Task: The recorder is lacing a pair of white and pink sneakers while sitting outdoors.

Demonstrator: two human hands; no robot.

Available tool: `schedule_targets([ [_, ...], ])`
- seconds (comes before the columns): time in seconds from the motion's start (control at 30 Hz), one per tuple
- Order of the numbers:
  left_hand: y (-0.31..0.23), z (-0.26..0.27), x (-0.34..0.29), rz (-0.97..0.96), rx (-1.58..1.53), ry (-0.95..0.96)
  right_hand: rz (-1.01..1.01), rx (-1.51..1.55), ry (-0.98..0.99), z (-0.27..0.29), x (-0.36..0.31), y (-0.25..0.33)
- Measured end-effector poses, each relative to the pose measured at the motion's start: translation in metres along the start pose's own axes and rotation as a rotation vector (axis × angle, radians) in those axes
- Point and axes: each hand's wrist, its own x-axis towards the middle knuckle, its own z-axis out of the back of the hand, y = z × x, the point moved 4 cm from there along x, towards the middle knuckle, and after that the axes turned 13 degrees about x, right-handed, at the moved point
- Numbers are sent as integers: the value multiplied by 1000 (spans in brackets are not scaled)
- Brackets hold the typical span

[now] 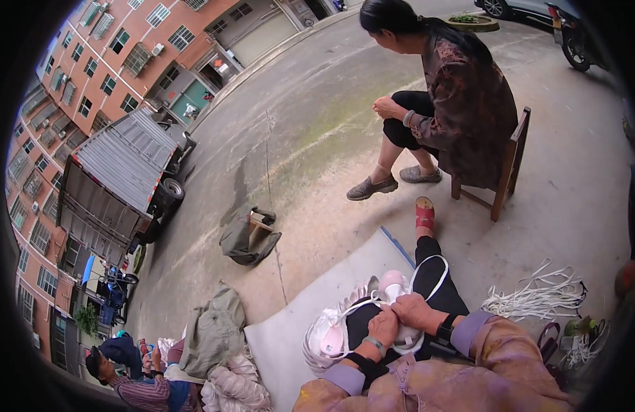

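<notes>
Both hands, left hand (383, 328) and right hand (415, 312), clasp a white-corded pink piece (393, 285).

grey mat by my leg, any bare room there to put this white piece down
The grey mat is bare between the olive cloth heap and the stacked white pieces. The lap is crowded: both the left hand and the right hand grip the white piece. White cords fill the right side.

Both forearms come in from bottom, sleeves w/ lilac cuffs. Left hand (383, 325) & right hand (415, 311) side by side, touching, fingers curled, knuckles up.
</notes>
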Motion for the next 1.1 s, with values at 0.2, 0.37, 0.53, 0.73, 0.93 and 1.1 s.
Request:
schedule_targets([
  [0.2, 0, 3, 6, -31, -10, 77, -37, -10, 42, 2, -1, 2],
  [0.37, 1, 9, 0, -125, -66, 106, -17, 10, 45, 8, -6, 8],
  [0.53, 4, 18, -7, -238, -136, 130, 86, 7, 6, 17, -14, 18],
  [0.73, 16, 9, 2, -239, -244, 58, 62, -51, 32, 9, -5, 18],
  [0.93, 26, 9, 6, -221, -338, 2, -45, -126, 17, 1, -1, 21],
  [1.1, 27, 8, 3, -183, -358, -20, -4, -103, 38, -5, 3, 17],
])
